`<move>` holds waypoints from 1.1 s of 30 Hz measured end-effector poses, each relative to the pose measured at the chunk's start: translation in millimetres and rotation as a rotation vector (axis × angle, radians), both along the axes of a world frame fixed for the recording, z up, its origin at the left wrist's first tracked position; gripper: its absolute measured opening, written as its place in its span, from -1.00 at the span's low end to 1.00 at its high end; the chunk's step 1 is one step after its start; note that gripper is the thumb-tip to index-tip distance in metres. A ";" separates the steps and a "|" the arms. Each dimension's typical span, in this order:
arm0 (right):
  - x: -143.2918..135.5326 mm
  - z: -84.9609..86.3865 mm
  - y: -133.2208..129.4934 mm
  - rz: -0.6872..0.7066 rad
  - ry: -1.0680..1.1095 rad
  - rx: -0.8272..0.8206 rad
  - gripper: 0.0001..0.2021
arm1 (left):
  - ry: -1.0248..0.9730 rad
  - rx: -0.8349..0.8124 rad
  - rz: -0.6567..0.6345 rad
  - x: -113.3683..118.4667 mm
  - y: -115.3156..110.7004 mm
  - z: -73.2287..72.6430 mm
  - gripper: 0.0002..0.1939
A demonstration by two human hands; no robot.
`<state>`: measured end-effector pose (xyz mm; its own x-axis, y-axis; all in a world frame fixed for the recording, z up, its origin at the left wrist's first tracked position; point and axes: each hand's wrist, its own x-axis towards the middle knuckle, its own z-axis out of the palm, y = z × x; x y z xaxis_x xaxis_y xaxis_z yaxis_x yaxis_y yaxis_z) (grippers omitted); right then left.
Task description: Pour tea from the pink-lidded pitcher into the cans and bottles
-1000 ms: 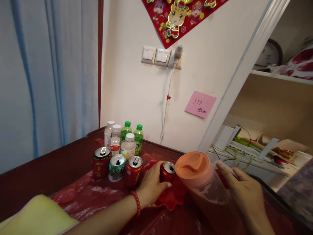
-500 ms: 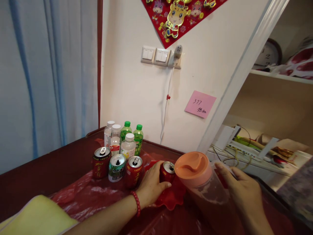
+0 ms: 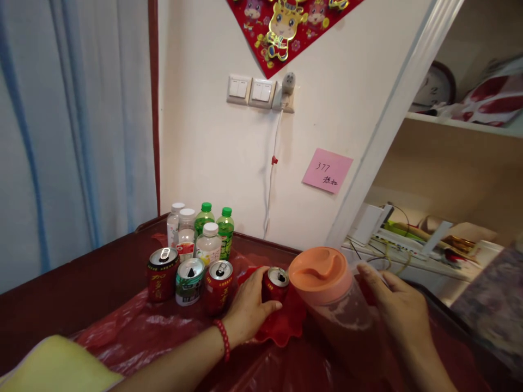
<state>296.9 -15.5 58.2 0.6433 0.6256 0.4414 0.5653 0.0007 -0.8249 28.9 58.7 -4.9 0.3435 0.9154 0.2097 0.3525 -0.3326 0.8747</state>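
My left hand (image 3: 250,305), with a red bead bracelet at the wrist, is wrapped round an opened red drink can (image 3: 275,285). That can stands over a red wavy-edged dish (image 3: 281,329). In my right hand (image 3: 402,310) is the handle of a clear plastic pitcher (image 3: 341,321) with an orange lid (image 3: 318,272). The pitcher is tilted, its lid toward the red can. Left of my left hand stand another red can (image 3: 218,286), a green and white can (image 3: 190,282) and a dark red can (image 3: 162,275).
Behind the cans are white-capped bottles (image 3: 210,245) and green-capped bottles (image 3: 226,234). Crumpled red plastic film (image 3: 131,326) covers part of the dark table (image 3: 61,296). A white cord (image 3: 270,190) hangs from the wall socket. Shelves with a router (image 3: 365,223) are at the right.
The view has shifted slightly, so most things sit a little further left. Both hands keep their grips on the can and the pitcher handle.
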 end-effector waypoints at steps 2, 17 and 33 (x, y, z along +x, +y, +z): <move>-2.5 3.3 -0.6 -0.002 0.061 0.050 -0.42 | -0.011 0.007 0.000 0.3 0.6 -0.4 -0.28; 11.3 -3.8 18.6 0.072 0.421 0.394 -0.35 | -0.161 0.014 -0.047 2.4 9.2 -4.4 -0.38; 18.6 -27.9 37.4 0.164 0.600 0.508 -0.32 | -0.211 0.002 -0.060 1.8 24.8 -14.5 -0.30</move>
